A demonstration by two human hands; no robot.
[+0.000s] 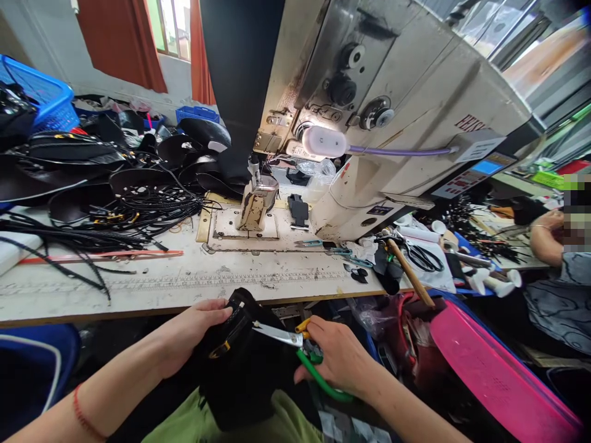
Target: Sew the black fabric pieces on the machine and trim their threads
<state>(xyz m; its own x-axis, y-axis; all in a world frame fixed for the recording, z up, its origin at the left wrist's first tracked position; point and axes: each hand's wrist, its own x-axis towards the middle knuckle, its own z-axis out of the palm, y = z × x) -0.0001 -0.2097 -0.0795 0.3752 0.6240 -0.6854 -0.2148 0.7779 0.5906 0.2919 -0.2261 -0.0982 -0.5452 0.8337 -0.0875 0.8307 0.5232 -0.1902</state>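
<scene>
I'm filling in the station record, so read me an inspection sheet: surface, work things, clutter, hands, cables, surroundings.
Surface: white sewing table, scuffed and stained, with a printed ruler scale near its front edge.
Job's things: black piece with a yellow detail; scissors, blade tips at the piece.
Clutter: black cords heaped at left; snips near the sewing machine; a wooden handle jutting past the front edge.
Hands: left hand grips the black piece; right hand holds the scissors.
Cables: purple lead between the lamp and the machine.
Surroundings: pink tub and a co-worker's arm at right; blue basket at left.
</scene>
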